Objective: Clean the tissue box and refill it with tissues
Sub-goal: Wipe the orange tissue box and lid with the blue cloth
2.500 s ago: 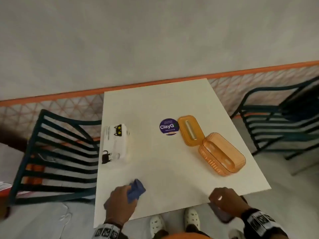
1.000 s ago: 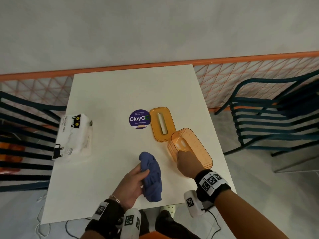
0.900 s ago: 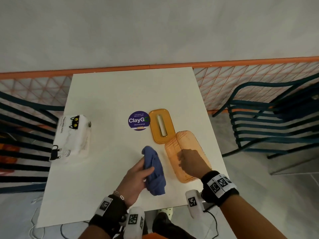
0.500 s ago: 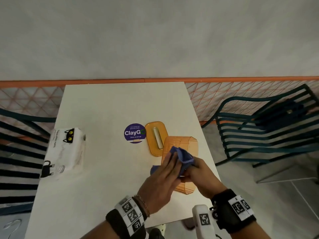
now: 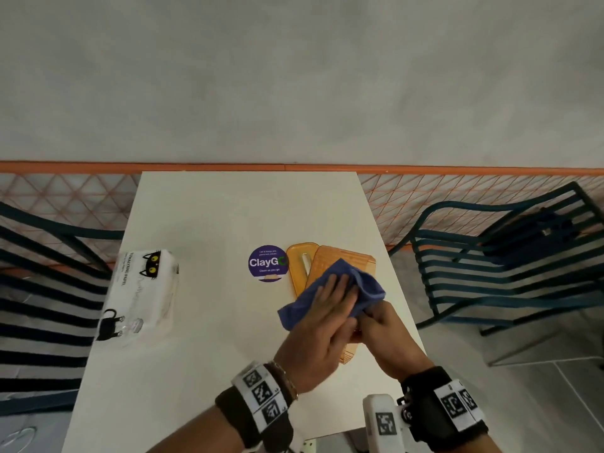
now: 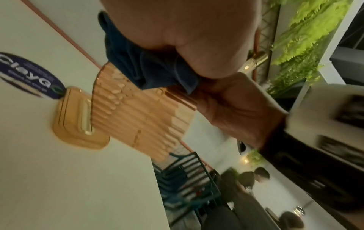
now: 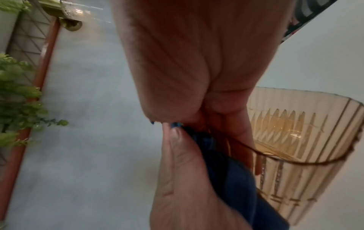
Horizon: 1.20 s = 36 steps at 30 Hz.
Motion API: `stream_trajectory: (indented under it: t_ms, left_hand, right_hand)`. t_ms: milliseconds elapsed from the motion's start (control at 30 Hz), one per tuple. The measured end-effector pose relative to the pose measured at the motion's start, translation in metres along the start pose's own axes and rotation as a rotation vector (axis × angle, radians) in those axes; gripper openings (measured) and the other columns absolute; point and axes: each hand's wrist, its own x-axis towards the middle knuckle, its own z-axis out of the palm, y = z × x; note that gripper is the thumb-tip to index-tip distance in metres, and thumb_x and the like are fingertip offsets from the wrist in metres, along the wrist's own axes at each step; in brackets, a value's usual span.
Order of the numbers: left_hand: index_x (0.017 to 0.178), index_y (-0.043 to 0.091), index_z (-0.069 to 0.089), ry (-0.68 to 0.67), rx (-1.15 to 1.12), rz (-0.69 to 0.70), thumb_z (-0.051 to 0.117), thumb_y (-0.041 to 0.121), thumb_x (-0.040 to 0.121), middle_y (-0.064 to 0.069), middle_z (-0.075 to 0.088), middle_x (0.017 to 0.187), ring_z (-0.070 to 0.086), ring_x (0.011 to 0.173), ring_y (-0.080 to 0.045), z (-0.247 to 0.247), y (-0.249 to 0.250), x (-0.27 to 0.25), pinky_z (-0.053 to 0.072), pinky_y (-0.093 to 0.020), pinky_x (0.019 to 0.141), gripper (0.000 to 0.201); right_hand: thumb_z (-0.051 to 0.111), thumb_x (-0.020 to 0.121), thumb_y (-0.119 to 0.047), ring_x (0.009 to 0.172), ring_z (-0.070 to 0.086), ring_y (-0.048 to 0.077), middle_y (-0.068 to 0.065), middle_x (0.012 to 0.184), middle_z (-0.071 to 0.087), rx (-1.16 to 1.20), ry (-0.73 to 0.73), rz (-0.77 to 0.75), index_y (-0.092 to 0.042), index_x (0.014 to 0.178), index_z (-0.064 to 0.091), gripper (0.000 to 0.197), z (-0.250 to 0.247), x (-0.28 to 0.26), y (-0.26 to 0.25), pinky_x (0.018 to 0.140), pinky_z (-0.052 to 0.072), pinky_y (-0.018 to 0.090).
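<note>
The orange ribbed tissue box [image 5: 351, 259] is tilted up off the white table [image 5: 212, 223], its bottom facing me. My right hand [image 5: 384, 326] grips its near rim, fingers curled over the edge [image 7: 226, 124]. My left hand [image 5: 333, 299] lies flat with straight fingers on the blue cloth [image 5: 369, 287] and presses it against the box's outside [image 6: 141, 112]. The cloth [image 6: 141, 66] bunches under the palm. The orange slotted lid [image 5: 299, 266] lies flat on the table just left of the box. A white tissue pack with a black cat print [image 5: 140, 295] lies at the table's left edge.
A round purple ClayGo sticker [image 5: 267, 263] is on the table beside the lid. Dark green slatted chairs stand left [image 5: 42, 289] and right [image 5: 510, 266] of the table. An orange-railed mesh fence [image 5: 457, 191] and a grey wall run behind it.
My right hand has tipped the box up from the table. My left hand has carried the blue cloth from the table onto the box and flattened over it.
</note>
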Motion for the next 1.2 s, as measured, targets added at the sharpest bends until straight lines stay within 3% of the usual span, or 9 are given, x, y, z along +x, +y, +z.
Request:
stream_trajectory:
  t_ms: [100,200,400,533,633,833,933,1067,1200]
  left_hand:
    - [0.158,0.022,0.03,0.1,0.143,0.055,0.044,0.022,0.108,0.009,0.017,0.168,0.006,0.157,-0.008,-0.015,-0.013,0.026,0.018,-0.035,0.128,0.051]
    - [0.159,0.021,0.031,0.184,0.168,-0.017,0.044,0.023,0.109,0.003,0.022,0.168,0.009,0.157,-0.012,-0.02,-0.022,0.032,0.032,-0.046,0.123,0.052]
    - [0.157,0.021,0.033,0.093,0.052,0.071,0.039,0.025,0.109,0.006,0.024,0.168,0.013,0.156,-0.01,-0.005,-0.004,-0.012,0.025,-0.041,0.126,0.049]
    - [0.151,0.013,0.047,0.193,0.242,0.203,0.053,0.018,0.105,-0.005,0.041,0.16,0.028,0.153,-0.015,-0.028,-0.013,0.027,0.034,-0.044,0.122,0.046]
    - [0.151,0.012,0.046,0.264,0.194,0.097,0.053,0.018,0.105,-0.003,0.038,0.162,0.024,0.154,-0.014,-0.032,-0.022,0.022,0.04,-0.045,0.118,0.047]
    - [0.145,0.007,0.054,0.152,0.212,0.239,0.058,0.009,0.102,-0.009,0.048,0.155,0.034,0.151,-0.016,-0.012,-0.021,-0.008,0.036,-0.046,0.119,0.043]
    - [0.144,0.005,0.055,0.208,0.193,0.165,0.056,0.01,0.102,-0.011,0.048,0.155,0.037,0.15,-0.021,-0.031,-0.025,0.026,0.037,-0.047,0.119,0.042]
    - [0.149,0.01,0.049,0.277,0.14,0.037,0.053,0.015,0.105,-0.005,0.045,0.158,0.029,0.153,-0.012,-0.028,-0.021,0.016,0.042,-0.043,0.116,0.045]
    - [0.136,0.006,0.064,0.23,0.208,0.207,0.058,0.009,0.099,-0.007,0.058,0.147,0.044,0.145,-0.017,-0.01,-0.016,-0.016,0.043,-0.046,0.114,0.038]
  right_hand:
    - [0.036,0.107,0.002,0.103,0.073,0.037,0.019,0.111,0.075,0.049,-0.025,-0.013,0.001,0.121,0.063,0.031,0.003,-0.001,-0.009,0.087,0.061,0.05]
    - [0.035,0.108,0.0,0.103,0.074,0.036,0.016,0.114,0.075,0.136,0.019,-0.044,-0.002,0.124,0.063,0.033,0.007,0.0,-0.015,0.087,0.061,0.05]
    - [0.034,0.094,0.021,0.104,0.072,0.04,0.019,0.109,0.075,0.122,0.081,-0.036,0.002,0.124,0.06,0.045,0.013,-0.002,-0.003,0.08,0.061,0.043]
    - [0.036,0.104,0.007,0.102,0.072,0.042,0.022,0.109,0.074,0.182,0.085,-0.063,0.002,0.124,0.062,0.033,0.016,-0.005,-0.011,0.083,0.062,0.049]
    - [0.037,0.107,0.001,0.106,0.071,0.042,0.022,0.118,0.072,0.218,0.111,-0.081,-0.003,0.132,0.06,0.034,0.014,0.0,-0.017,0.088,0.06,0.055]
    - [0.04,0.097,0.017,0.114,0.067,0.043,0.019,0.117,0.073,0.239,0.177,-0.029,0.0,0.129,0.062,0.043,0.011,0.004,-0.013,0.085,0.061,0.048]
    - [0.041,0.103,0.005,0.113,0.069,0.039,0.021,0.124,0.07,0.324,0.16,-0.051,-0.001,0.135,0.058,0.036,0.015,0.004,-0.018,0.091,0.058,0.053]
    - [0.04,0.106,-0.003,0.113,0.069,0.039,0.021,0.125,0.069,0.426,0.229,-0.062,-0.001,0.135,0.058,0.033,0.02,0.006,-0.022,0.09,0.059,0.051]
    - [0.037,0.102,0.007,0.113,0.069,0.038,0.022,0.122,0.071,0.515,0.355,0.051,0.001,0.132,0.059,0.038,0.023,0.007,-0.013,0.094,0.057,0.051]
